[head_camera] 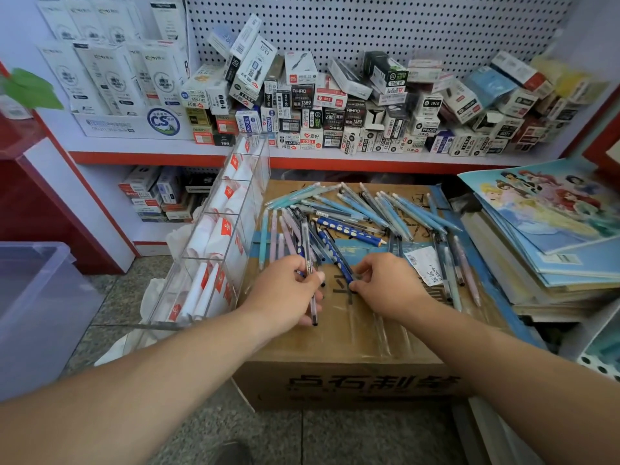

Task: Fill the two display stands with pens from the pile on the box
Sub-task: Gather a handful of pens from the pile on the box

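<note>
With left hand (288,292) gripped slim clear plastic pens (306,245); with right hand (385,283) pinched dark-blue dotted pen (335,256) — both over scattered pile of pastel pens (362,209) on brown cardboard box (352,333). Judged light, stiff, slick — best taken mid-barrel. Noted clear acrylic compartmented stand (241,196) just left.

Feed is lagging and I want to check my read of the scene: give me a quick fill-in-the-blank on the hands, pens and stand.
The left hand grips a clear pen; the right hand pinches a dark ___ dotted pen.
The pile of pens lies on a ___ box.
The clear display stand sits to the box's ___.
Missing words: blue; cardboard; left.
</note>
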Motion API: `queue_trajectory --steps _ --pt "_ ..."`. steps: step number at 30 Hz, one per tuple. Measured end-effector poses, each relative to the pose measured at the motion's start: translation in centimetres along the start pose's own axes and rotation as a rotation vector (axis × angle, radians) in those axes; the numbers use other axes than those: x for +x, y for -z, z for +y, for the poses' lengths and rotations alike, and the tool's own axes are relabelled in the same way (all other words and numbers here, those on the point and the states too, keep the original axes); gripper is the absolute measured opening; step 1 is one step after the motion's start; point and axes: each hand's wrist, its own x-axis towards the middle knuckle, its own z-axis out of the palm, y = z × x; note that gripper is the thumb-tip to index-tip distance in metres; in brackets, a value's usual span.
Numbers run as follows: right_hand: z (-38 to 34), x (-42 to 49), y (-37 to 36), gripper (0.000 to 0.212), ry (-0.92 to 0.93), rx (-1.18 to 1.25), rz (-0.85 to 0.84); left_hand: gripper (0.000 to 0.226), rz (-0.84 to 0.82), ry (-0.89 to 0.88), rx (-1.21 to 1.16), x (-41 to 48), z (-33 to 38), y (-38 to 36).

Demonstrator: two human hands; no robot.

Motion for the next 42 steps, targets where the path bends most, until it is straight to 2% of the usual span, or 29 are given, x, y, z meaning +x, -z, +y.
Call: queue_trajectory --steps 8,12,15,19,23,25,28,30,35,39,42 --pt "0.0 -0.6 0.8 0.011 -0.061 0.01 -0.065 0.016 -0.011 -0.003 0.01 0.0 -0.2 0.1" --pt "-0.2 -2.1 1.5 0.008 -0.06 0.358 -0.035 0.013 -0.036 0.031 -0.127 -0.2 -0.1 0.2" --pt "-1.0 -4.0 1.2 0.002 0.059 0.507 -0.137 0.011 -0.071 0.034 -0.236 -0.4 0.2 0.0" --pt "-1.3 -5.3 0.4 0.007 0.174 0.497 -0.146 0.015 -0.115 0.059 -0.36 -0.7 0.8 -0.2" --pt "-0.8 -5.5 1.2 0.005 0.206 0.495 -0.216 0.012 -0.113 0.074 -0.342 -0.6 0.9 -0.4" --pt "0.1 -4.7 1.6 0.012 0.163 0.441 -0.186 0.009 -0.105 0.082 -0.322 -0.5 0.8 -0.5" --pt "2.7 -2.5 2.6 0.011 0.019 0.176 0.059 0.009 -0.127 0.08 -0.277 -0.3 0.6 -0.7" --pt "4.3 -1.4 3.2 0.011 -0.073 0.071 0.136 0.009 -0.148 0.076 -0.256 -0.3 0.6 -1.0" --pt "5.6 -0.2 3.1 0.022 -0.166 -0.02 0.099 0.011 -0.167 0.055 -0.204 -0.3 0.8 -1.5" --pt "5.1 0.4 3.4 0.012 -0.201 -0.014 0.02 0.009 -0.183 0.048 -0.199 -0.2 1.0 -1.8" --pt "5.3 0.2 3.7 0.012 -0.246 0.068 -0.032 0.009 -0.187 0.046 -0.19 -0.3 1.2 -2.0"
